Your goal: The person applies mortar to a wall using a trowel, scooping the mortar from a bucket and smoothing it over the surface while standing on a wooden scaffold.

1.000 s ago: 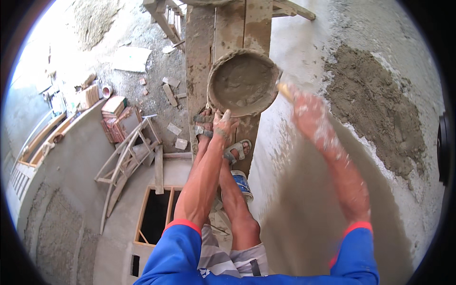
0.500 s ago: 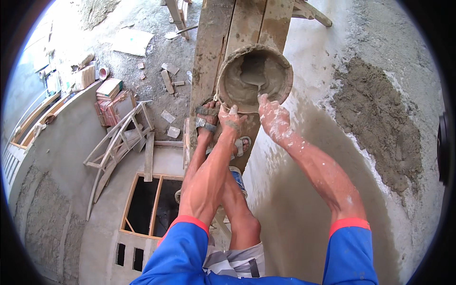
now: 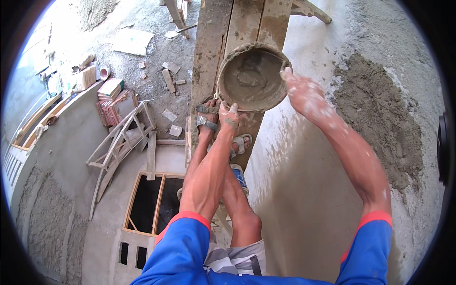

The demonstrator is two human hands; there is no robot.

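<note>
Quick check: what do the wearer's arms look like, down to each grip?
Short blue sleeves with red-orange cuffs cover both upper arms; the left forearm and right forearm are bare. The left grip is gloveless, with a grey smear near the wrist. The right grip is gloveless too, motion-blurred, with pale splashes that run onto the forearm. No cables show.

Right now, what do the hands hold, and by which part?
The left hand holds the basin by its near rim; for the right hand, I cannot tell.

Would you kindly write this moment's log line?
left hand: at near edge of tub; right hand: at right edge, blurred; mortar: inside
</note>
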